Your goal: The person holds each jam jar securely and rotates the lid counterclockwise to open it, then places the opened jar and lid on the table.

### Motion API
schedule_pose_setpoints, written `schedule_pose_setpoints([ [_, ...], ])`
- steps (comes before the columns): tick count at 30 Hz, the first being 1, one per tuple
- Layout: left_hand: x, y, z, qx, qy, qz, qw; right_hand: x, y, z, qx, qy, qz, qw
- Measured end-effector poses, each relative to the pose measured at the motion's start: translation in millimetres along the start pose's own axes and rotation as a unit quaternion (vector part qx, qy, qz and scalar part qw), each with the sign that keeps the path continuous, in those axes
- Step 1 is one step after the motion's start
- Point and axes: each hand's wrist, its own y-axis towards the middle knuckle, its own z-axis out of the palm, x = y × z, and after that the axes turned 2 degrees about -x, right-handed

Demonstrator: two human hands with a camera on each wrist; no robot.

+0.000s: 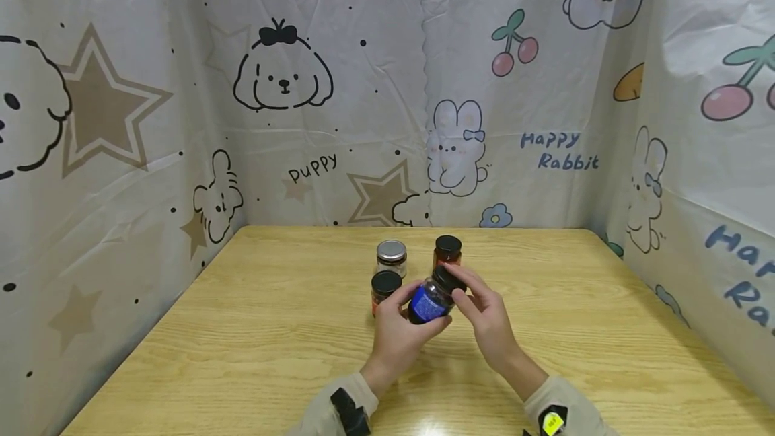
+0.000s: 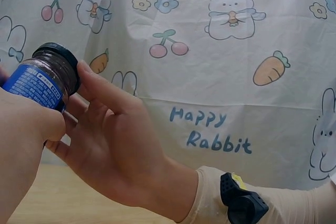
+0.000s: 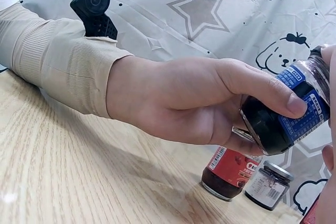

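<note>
A glass jar with a blue label (image 1: 426, 306) is held tilted above the table, its black lid (image 1: 449, 279) leaning up to the right. My left hand (image 1: 399, 336) grips the jar's body, thumb across the label in the right wrist view. On the lid end, my right hand (image 1: 493, 325) holds the black lid between thumb and fingers. The left wrist view shows the right thumb (image 2: 102, 85) against the lid's edge. Just behind the left hand stands a red-labelled jar with a black lid (image 1: 386, 282), partly hidden by that hand.
A small jar with a silver lid (image 1: 391, 251) and another black-lidded red jar (image 1: 448, 247) stand upright farther back. They share the wood-grain table (image 1: 272, 315). Printed cloth (image 1: 339, 120) hangs around the table's back and sides.
</note>
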Motion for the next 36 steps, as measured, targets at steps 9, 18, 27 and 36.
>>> schedule_pose_setpoints([
  [9, 0.4, -0.1, -0.3, 0.001, 0.004, 0.002, 1.0, -5.6, -1.1, -1.2, 0.021, 0.038, 0.0, 0.999],
  [18, 0.9, -0.5, -0.3, 0.002, 0.01, -0.006, 0.9999, -24.2, -1.8, -6.1, 0.017, 0.046, 0.0, 0.999],
  [27, -28.9, -1.8, -4.5, 0.003, 0.002, -0.018, 0.9998, -23.1, -1.2, -5.2, 0.035, 0.07, -0.029, 0.997],
  [36, -42.3, -4.2, -7.3, 0.011, 0.011, -0.033, 0.9993, -23.5, -2.2, -4.8, 0.025, 0.052, -0.034, 0.998],
])
